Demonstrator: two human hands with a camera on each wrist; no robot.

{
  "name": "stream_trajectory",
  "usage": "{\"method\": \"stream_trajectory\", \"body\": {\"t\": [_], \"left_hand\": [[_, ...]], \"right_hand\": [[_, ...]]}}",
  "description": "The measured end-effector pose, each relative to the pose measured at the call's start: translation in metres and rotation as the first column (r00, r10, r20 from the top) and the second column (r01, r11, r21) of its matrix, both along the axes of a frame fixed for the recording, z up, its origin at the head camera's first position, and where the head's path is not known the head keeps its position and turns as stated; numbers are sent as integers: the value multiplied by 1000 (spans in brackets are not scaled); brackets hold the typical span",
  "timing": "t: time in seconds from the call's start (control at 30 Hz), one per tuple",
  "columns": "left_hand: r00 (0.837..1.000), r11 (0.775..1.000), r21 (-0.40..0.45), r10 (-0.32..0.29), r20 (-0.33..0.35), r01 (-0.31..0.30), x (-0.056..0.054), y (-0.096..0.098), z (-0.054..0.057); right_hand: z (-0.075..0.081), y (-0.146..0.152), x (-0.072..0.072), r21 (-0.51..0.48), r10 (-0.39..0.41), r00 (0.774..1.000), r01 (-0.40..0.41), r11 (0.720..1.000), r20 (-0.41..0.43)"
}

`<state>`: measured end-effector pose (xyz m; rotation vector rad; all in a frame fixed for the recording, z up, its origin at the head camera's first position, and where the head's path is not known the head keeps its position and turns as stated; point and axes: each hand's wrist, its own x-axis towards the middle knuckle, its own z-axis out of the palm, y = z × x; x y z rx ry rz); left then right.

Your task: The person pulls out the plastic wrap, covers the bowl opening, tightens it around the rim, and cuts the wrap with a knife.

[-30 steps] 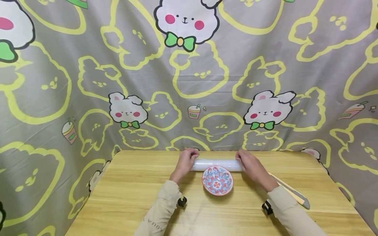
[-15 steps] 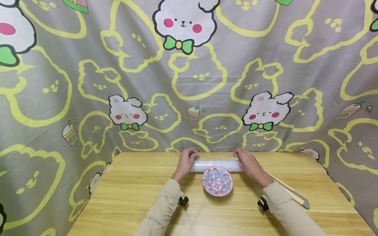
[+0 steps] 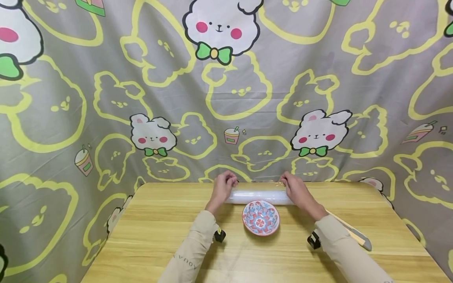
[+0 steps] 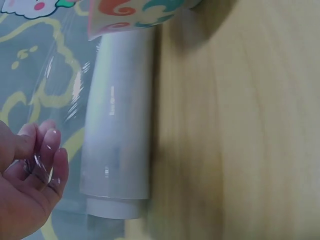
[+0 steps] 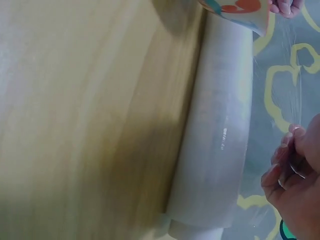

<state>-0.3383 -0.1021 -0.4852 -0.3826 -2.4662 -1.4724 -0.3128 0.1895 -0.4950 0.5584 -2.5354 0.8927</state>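
A roll of clear plastic wrap (image 3: pixel 260 197) lies crosswise near the table's back edge. My left hand (image 3: pixel 223 186) is above its left end, thumb and fingers pinching the loose edge of the film (image 4: pixel 62 95). At the other end my right hand (image 3: pixel 295 192) pinches the same film, which stretches between both hands behind the roll. In the right wrist view the roll (image 5: pixel 215 125) shows its white core poking out at the end. Just in front of the roll stands a bowl (image 3: pixel 260 218) with a red and blue pattern, overlapping the roll's middle in the head view.
A utility knife (image 3: pixel 354 234) with a grey and yellow-orange body lies on the wooden table (image 3: pixel 159 236), partly behind the right forearm. A grey curtain (image 3: pixel 244 129) with rabbit drawings hangs right behind the table's back edge and along both sides.
Both hands have risen slightly and moved a little away from the roll, drawing the film's edge up behind it. The bowl and the knife have stayed in place.
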Motion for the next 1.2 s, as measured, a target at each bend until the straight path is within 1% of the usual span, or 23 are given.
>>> {"method": "stream_trajectory", "body": {"t": [0.23,0.37,0.43,0.53,0.63,0.77,0.83,0.93,1.07,1.2], "left_hand": [[999,998,47,-32,12,31,1,-1,11],[999,998,43,-45,18,44,1,-1,17],[999,998,37,-44,14,43,1,0,22],[999,999,34,-39,-20,40,-1,0,34],[998,999,38,-27,-57,29,-5,-1,48],[995,999,30,-12,-98,15,-9,-2,65],[994,1000,26,-6,-106,9,-11,-2,72],[994,999,41,-7,-109,11,-11,-3,81],[990,998,50,-22,-139,29,-12,-3,92],[987,997,66,-31,-158,42,-11,-4,105]], "right_hand": [[10,2,-2,-18,6,1000,-6,1000,-10],[17,5,-3,-14,6,1000,-6,1000,0],[22,6,-4,-11,5,1000,-5,1000,-12],[31,6,-9,-19,15,998,-16,1000,-55],[44,5,-15,-32,26,993,-30,999,-116],[63,3,-20,-35,10,984,-16,999,-178],[73,3,-22,-40,10,984,-18,999,-180],[85,3,-22,-53,16,987,-25,998,-161],[98,3,-22,-68,14,989,-25,997,-150],[111,3,-21,-73,12,987,-24,997,-160]]}}
